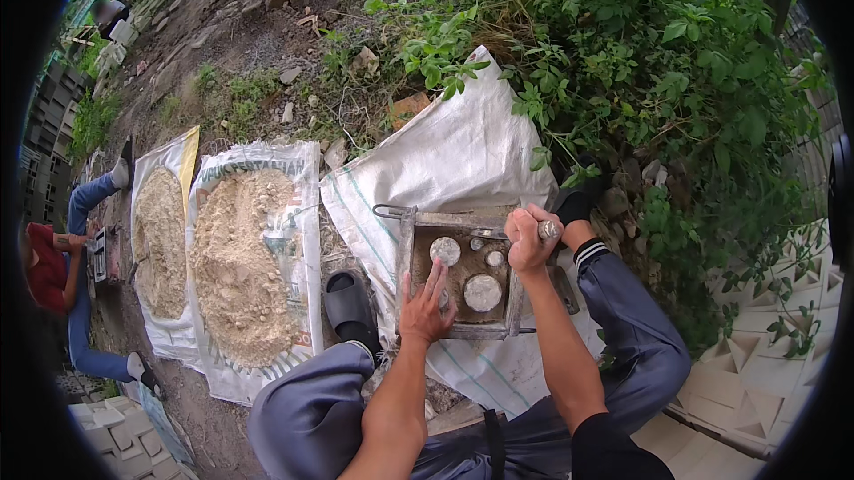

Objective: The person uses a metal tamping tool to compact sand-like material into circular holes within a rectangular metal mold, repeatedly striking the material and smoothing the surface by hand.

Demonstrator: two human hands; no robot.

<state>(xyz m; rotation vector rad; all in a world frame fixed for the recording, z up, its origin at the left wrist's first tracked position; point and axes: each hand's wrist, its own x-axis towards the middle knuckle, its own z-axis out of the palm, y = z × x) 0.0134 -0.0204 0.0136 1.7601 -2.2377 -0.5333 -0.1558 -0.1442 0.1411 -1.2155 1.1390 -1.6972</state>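
My left fingers half-spread, hold unclear | pale disc just ahead, nearer them | my right fingers curled round rod

Green shrubs; stony ground

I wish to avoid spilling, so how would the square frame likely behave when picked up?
The square frame would probably feel heavy, because sandy material and round pieces lie inside. Its thick, straight sides suggest stiffness. Its underside is hidden, so material might fall out.
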